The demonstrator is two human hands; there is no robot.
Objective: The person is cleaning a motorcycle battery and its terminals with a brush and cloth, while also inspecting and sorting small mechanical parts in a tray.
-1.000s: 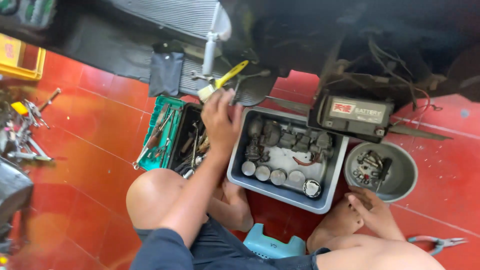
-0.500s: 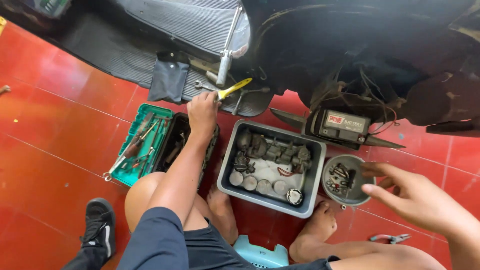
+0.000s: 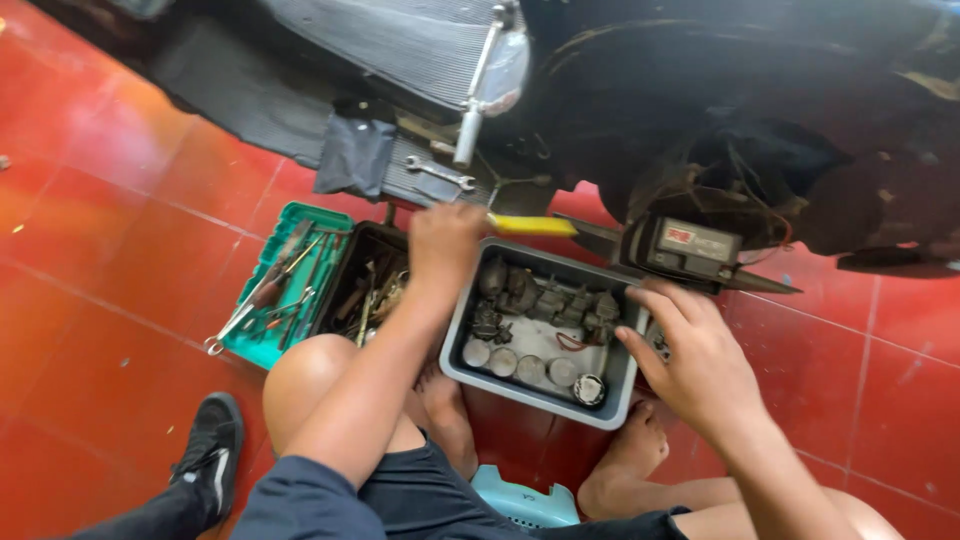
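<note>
Just beyond the far rim of the grey parts tray (image 3: 455, 355), the left hand (image 3: 445, 240) was closed around a yellow-handled tool (image 3: 532, 226), seemingly light, stiff and best gripped mid-handle, while the right hand (image 3: 690, 355) hovered spread over the tray's right edge.

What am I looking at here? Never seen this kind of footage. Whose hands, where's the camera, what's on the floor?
There is one view only, from a camera worn on a person's head, looking down at their own bare hands. They sit low on a red tiled floor beside a dark vehicle body. The left hand has its grip closed on a yellow-handled tool. The right hand is open, fingers spread, at the right edge of a grey plastic bin holding small metal parts. Left of the bin is a green tool tray with hand tools, and a loose spanner lies on a dark mat above it. The black shoe at lower left belongs to someone else.
</note>
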